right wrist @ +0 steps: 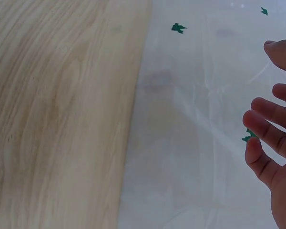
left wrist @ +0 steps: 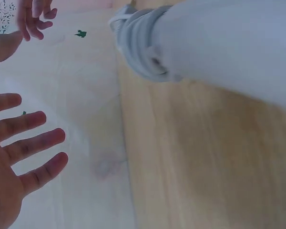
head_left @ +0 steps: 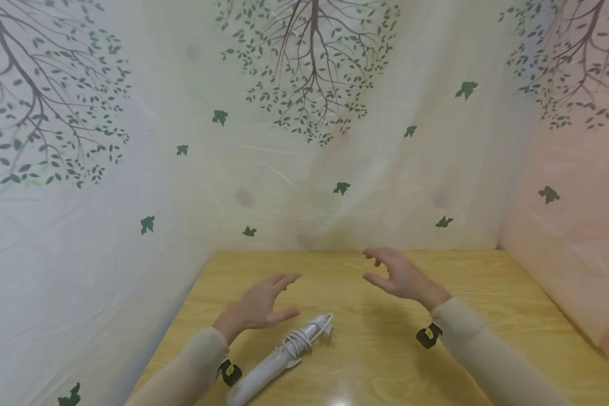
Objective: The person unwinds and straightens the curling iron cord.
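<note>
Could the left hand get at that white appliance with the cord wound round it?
Probably yes: the left hand is empty, its fingers spread close by the white appliance, and nothing visible stands between them.

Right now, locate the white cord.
In the head view, the white cord sits low near centre, wound around the device on the table, nearer the left hand.

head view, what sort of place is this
Probably a makeshift filming booth: a wood-grain table with pale sheeting on three sides, printed with upside-down trees, and a black device at each wrist.
</note>
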The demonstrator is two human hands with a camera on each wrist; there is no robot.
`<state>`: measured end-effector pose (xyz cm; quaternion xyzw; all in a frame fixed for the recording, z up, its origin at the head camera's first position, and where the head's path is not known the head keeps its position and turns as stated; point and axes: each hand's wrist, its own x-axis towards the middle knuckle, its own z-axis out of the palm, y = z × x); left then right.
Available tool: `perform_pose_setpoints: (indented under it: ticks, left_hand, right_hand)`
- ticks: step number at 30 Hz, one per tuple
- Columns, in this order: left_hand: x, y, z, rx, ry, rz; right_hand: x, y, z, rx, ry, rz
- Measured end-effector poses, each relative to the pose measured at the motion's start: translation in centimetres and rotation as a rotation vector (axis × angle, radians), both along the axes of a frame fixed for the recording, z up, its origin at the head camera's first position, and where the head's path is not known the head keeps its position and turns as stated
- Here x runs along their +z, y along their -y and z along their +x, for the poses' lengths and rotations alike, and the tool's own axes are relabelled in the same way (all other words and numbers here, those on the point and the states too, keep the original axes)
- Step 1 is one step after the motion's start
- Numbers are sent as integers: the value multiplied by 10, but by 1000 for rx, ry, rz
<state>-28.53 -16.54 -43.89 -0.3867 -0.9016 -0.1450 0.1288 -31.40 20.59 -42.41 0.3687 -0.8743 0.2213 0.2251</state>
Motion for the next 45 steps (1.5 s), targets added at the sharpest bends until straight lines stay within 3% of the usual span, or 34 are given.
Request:
perform_pose_setpoints:
  ticks: [9, 17, 23, 33, 45]
  left_hand:
    - [-34, 25, 39, 110, 114, -5]
    - [-59, 41, 58, 108, 136, 2]
    - [-69, 49, 68, 90, 148, 24]
    - [-89, 49, 80, 58, 170, 89]
    - [-90, 48, 89, 46, 161, 116]
  right_hand:
    - [-21, 17, 0, 65, 21, -24]
    - [-35, 26, 3, 95, 73, -17]
    - [-49, 36, 5, 146, 130, 2]
    - [-64, 51, 8, 163, 276, 63]
    - [-80, 65, 8, 228, 344, 67]
